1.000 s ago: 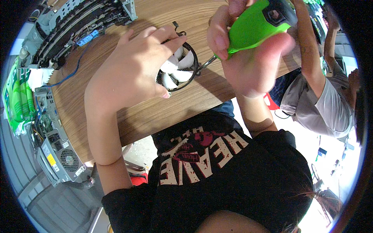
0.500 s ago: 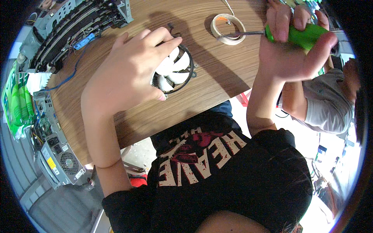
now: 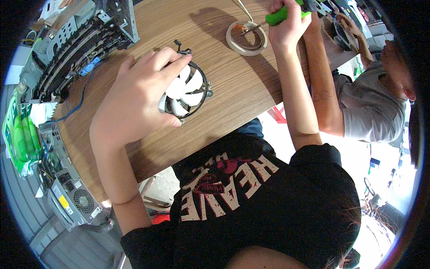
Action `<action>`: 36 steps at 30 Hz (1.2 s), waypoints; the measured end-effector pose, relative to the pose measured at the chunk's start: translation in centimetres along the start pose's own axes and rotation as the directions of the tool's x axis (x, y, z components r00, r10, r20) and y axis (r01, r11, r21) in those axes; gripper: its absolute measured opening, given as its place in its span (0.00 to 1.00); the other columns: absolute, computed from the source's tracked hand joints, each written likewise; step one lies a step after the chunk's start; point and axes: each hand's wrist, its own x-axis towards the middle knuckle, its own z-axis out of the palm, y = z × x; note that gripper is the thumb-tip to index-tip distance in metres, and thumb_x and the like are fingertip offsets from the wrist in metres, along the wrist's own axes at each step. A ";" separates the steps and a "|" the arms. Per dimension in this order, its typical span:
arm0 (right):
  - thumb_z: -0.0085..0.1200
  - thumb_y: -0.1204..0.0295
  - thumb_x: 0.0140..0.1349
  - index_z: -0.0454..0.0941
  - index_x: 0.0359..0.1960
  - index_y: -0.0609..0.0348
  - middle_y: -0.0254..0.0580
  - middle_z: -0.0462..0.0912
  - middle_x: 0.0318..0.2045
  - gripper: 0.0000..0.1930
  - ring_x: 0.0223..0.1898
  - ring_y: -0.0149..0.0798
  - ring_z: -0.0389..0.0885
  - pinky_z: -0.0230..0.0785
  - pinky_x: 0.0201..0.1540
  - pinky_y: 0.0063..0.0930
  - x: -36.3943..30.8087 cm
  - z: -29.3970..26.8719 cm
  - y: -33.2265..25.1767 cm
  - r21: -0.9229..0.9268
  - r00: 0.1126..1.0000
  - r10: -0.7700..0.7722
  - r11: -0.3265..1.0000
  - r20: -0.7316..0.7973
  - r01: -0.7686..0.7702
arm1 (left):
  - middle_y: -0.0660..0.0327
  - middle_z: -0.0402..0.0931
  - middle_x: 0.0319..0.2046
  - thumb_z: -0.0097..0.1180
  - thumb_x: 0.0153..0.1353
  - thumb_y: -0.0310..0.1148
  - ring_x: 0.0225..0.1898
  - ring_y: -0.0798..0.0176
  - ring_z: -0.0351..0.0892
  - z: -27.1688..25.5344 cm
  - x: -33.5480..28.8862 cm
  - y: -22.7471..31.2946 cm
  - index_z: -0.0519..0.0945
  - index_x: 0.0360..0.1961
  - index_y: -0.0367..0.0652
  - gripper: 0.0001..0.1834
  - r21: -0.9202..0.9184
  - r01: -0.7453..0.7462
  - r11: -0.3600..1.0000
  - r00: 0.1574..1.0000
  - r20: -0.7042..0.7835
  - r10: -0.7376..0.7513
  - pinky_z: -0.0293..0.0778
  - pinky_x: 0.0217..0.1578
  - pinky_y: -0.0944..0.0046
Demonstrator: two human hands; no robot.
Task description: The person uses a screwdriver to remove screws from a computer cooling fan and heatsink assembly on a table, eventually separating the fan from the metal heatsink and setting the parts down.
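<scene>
Fan: white blades, black rim (image 3: 177,89); on the desk (image 3: 237,85), under the left hand.
Left hand (image 3: 134,94): nearer the fan; fingers spread and curved over its far-left side, index finger and thumb at the rim.
Right hand (image 3: 289,31): closed around the green handle of the screwdriver (image 3: 277,17), well apart from the fan.
Screwdriver axis: handle to the right, shaft slanting left and toward the person; tip over the tape roll (image 3: 247,52), contact cannot be told.
Fan from tip: left and closer to the person; round, no long axis.
Between fan and roll: a strip of bare wood.
Near edge: diagonal, just below the fan.
Right limit: co-worker's forearm (image 3: 324,89), just beside the person's own.
Left limit: metal chassis (image 3: 85,49).
</scene>
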 end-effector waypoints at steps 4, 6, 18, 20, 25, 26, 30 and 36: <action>0.50 0.72 0.61 0.68 0.31 0.57 0.33 0.68 0.22 0.05 0.23 0.28 0.68 0.62 0.27 0.22 -0.1 -0.5 -2.2 -0.574 1.000 0.016 0.819 -0.016 -0.022 | 0.52 0.70 0.50 0.68 0.29 0.39 0.51 0.46 0.70 0.2 0.0 -0.2 0.70 0.60 0.36 0.49 -0.015 -0.005 1.000 1.000 0.006 0.005 0.64 0.54 0.54; 0.50 0.72 0.61 0.68 0.30 0.58 0.34 0.69 0.22 0.05 0.24 0.28 0.69 0.64 0.28 0.21 -0.6 -0.1 -3.6 -0.667 0.997 0.077 0.743 0.003 -0.055 | 0.52 0.70 0.50 0.68 0.28 0.38 0.51 0.46 0.70 0.3 -0.1 -0.3 0.70 0.60 0.36 0.49 -0.023 -0.009 1.000 1.000 -0.002 0.009 0.64 0.54 0.54; 0.61 0.74 0.51 0.80 0.30 0.60 0.43 0.81 0.26 0.06 0.31 0.35 0.80 0.72 0.39 0.27 -5.4 0.4 -8.4 -0.970 0.972 0.150 0.190 0.181 0.152 | 0.55 0.69 0.53 0.69 0.27 0.34 0.55 0.49 0.68 0.0 -0.1 0.4 0.69 0.61 0.40 0.50 0.028 0.058 0.998 0.998 0.036 -0.059 0.61 0.56 0.54; 0.60 0.75 0.49 0.80 0.30 0.62 0.43 0.81 0.27 0.07 0.30 0.39 0.80 0.71 0.38 0.27 -5.9 -0.4 -8.6 -0.959 0.970 0.113 0.211 0.216 0.189 | 0.55 0.69 0.52 0.69 0.28 0.35 0.55 0.49 0.68 0.0 -0.1 0.4 0.68 0.62 0.40 0.50 0.005 0.051 0.999 0.998 0.027 -0.051 0.61 0.56 0.54; 0.59 0.77 0.51 0.80 0.31 0.63 0.43 0.81 0.28 0.06 0.29 0.35 0.80 0.71 0.35 0.26 -6.9 -0.6 -9.5 -0.960 0.955 0.150 0.159 0.255 0.231 | 0.55 0.69 0.53 0.68 0.29 0.35 0.54 0.49 0.68 -0.1 0.0 0.4 0.68 0.62 0.40 0.50 0.014 0.056 0.998 0.997 0.046 -0.057 0.61 0.57 0.54; 0.58 0.77 0.53 0.79 0.32 0.64 0.43 0.81 0.28 0.06 0.28 0.33 0.80 0.71 0.34 0.24 -7.1 -0.5 -9.6 -0.942 0.967 0.120 0.278 0.226 0.186 | 0.55 0.69 0.53 0.68 0.30 0.35 0.54 0.48 0.68 -0.1 0.1 0.4 0.68 0.63 0.40 0.50 0.013 0.054 0.998 0.997 0.048 -0.055 0.61 0.57 0.53; 0.53 0.80 0.59 0.77 0.36 0.69 0.42 0.80 0.31 0.06 0.27 0.31 0.80 0.72 0.32 0.21 -7.4 -0.3 -9.3 -0.868 0.986 0.088 0.490 0.138 0.078 | 0.54 0.66 0.59 0.68 0.30 0.37 0.61 0.48 0.64 -0.2 -0.1 0.0 0.66 0.64 0.41 0.52 0.017 0.084 0.996 0.991 0.104 -0.085 0.58 0.61 0.53; 0.51 0.78 0.60 0.77 0.37 0.69 0.46 0.79 0.32 0.07 0.28 0.34 0.81 0.73 0.32 0.24 -8.0 -0.3 -9.3 -0.801 0.998 0.069 0.598 0.013 -0.031 | 0.47 0.57 0.66 0.70 0.41 0.47 0.69 0.46 0.54 -1.4 0.3 -0.6 0.61 0.66 0.39 0.51 -0.049 -0.040 0.998 0.991 0.127 0.046 0.53 0.66 0.50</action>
